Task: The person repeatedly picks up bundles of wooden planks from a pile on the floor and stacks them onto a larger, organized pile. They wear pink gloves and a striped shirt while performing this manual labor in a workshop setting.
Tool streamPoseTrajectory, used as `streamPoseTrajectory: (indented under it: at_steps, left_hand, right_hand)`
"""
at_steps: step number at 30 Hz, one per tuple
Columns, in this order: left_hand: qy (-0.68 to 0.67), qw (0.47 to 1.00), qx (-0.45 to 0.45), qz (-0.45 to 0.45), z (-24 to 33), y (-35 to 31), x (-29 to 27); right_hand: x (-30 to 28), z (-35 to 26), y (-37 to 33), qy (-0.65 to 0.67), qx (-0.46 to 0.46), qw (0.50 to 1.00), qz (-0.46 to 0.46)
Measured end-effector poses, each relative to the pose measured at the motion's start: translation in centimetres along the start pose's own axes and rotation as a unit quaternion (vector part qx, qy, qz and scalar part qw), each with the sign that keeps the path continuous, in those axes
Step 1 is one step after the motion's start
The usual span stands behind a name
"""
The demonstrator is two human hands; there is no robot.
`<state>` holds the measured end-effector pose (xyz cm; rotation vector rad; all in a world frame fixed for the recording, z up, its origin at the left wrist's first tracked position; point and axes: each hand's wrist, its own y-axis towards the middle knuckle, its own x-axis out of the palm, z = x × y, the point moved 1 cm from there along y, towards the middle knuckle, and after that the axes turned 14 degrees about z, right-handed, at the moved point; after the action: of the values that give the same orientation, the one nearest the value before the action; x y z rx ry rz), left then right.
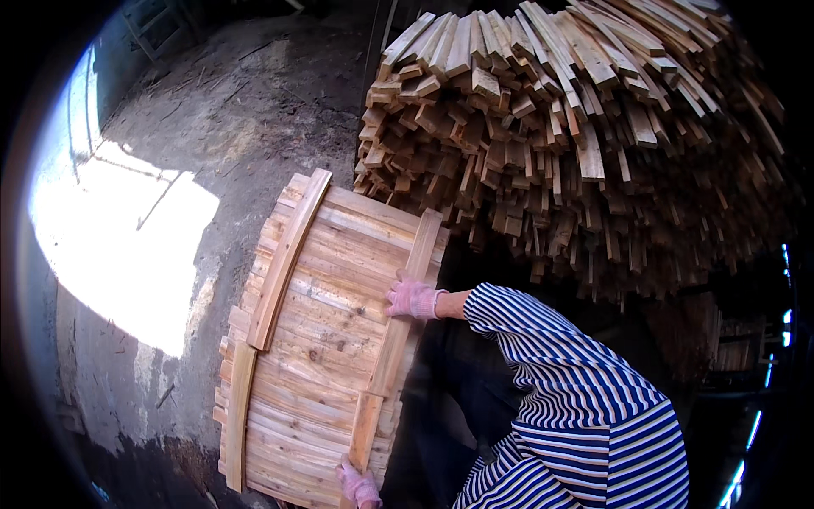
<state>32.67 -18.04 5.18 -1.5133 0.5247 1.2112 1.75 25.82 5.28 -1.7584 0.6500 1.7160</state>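
Observation:
A slatted wooden panel point(326, 331), slightly bowed in this view, lies slanting before me, made of many narrow boards side by side. Across its left part run a long batten point(292, 259) and a shorter one point(242, 416); similar battens point(366, 428) cross its right part. My right hand point(413, 299), in a pink knit glove, curls over the right-hand batten at about mid-length. Lower down, my left hand point(359, 486), gloved alike, grips that side near the bottom end. The undersides of both hands are hidden.
A big stack of sawn wood strips point(509, 127) rises at the upper right, ends jutting toward me. Bare floor point(280, 110) stretches left and back, with a bright sunlit patch point(127, 254). My striped sleeve point(560, 356) and dark trousers point(462, 382) fill the lower right.

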Motion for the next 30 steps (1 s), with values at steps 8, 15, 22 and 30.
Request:
streamPoseTrajectory:
  at_steps: [8,15,22,30]
  left_hand:
    - [0.010,0.996,0.084,0.009,7.1,5.2,-0.9]
    - [0.021,0.978,0.207,0.001,15.8,8.5,-6.3]
    - [0.021,0.954,0.298,-0.031,21.4,8.6,-10.5]
    - [-0.021,0.941,0.330,-0.074,18.6,13.1,-15.8]
  right_hand:
    - [-3.5,-3.2,0.3,0.014,0.115,0.992,-0.057]
    - [-21.2,-8.6,-11.7,0.307,0.351,0.881,0.081]
    - [-34.8,-2.6,-31.3,0.007,0.546,0.789,0.282]
    - [-57.8,9.9,-40.3,-0.240,0.474,0.706,0.469]
